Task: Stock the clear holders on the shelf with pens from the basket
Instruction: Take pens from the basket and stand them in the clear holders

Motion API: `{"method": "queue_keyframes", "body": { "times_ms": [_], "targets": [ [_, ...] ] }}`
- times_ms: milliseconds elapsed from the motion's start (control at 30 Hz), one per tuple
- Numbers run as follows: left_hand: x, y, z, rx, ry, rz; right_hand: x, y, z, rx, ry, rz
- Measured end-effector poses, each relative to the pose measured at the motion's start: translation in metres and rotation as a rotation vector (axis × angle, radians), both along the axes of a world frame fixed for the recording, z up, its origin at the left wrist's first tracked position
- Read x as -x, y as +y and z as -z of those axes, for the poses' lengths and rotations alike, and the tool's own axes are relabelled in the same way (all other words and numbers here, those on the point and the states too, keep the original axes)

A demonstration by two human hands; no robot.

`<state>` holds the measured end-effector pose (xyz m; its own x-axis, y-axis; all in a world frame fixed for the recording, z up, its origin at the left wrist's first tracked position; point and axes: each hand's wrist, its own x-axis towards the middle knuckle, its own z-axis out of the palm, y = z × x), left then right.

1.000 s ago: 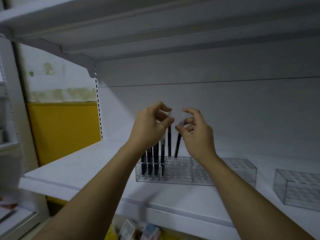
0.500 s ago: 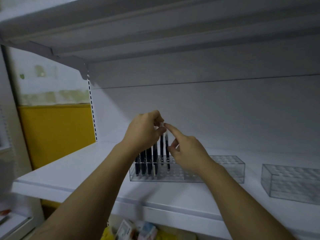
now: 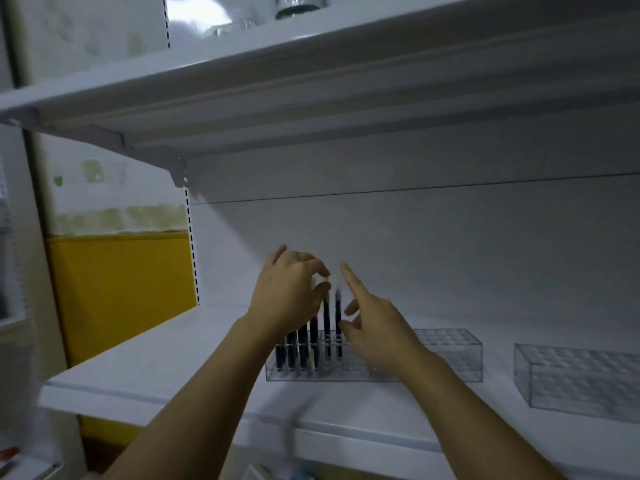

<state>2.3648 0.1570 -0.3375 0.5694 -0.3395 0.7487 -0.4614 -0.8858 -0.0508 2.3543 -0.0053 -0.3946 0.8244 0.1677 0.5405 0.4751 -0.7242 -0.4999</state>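
Head view: on the white shelf (image 3: 166, 368), dark pens (image 3: 327, 327) stand in the left end of a clear holder (image 3: 450, 355). The left hand (image 3: 289, 299) curls over their tops, grip unclear; the right hand (image 3: 377, 327), index finger extended and holding nothing, hovers just right of them.

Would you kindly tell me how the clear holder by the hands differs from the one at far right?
The left holder carries a row of dark pens at its left end; the right holder carries none. The right hand covers part of the left holder; nothing covers the right holder. Both are clear gridded boxes.
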Motion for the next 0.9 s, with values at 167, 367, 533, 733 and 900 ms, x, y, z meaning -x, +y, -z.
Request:
{"method": "queue_keyframes", "body": {
  "times_ms": [167, 367, 533, 733, 900],
  "targets": [
    [0.028, 0.007, 0.016, 0.061, -0.052, 0.040, 0.021, -0.006, 0.017, -0.033, -0.034, -0.011],
    [0.072, 0.002, 0.053, 0.116, -0.032, 0.072, 0.069, -0.016, 0.024, 0.033, -0.149, 0.058],
    [0.111, -0.010, 0.094, 0.170, -0.073, 0.136, 0.123, -0.029, 0.045, 0.034, -0.202, 0.075],
    [0.158, -0.034, 0.161, 0.168, -0.047, 0.231, 0.185, -0.043, 0.105, -0.027, -0.241, 0.127],
    [0.183, -0.049, 0.223, 0.198, 0.015, 0.299, 0.217, -0.056, 0.170, 0.010, -0.246, 0.210]
  ]
}}
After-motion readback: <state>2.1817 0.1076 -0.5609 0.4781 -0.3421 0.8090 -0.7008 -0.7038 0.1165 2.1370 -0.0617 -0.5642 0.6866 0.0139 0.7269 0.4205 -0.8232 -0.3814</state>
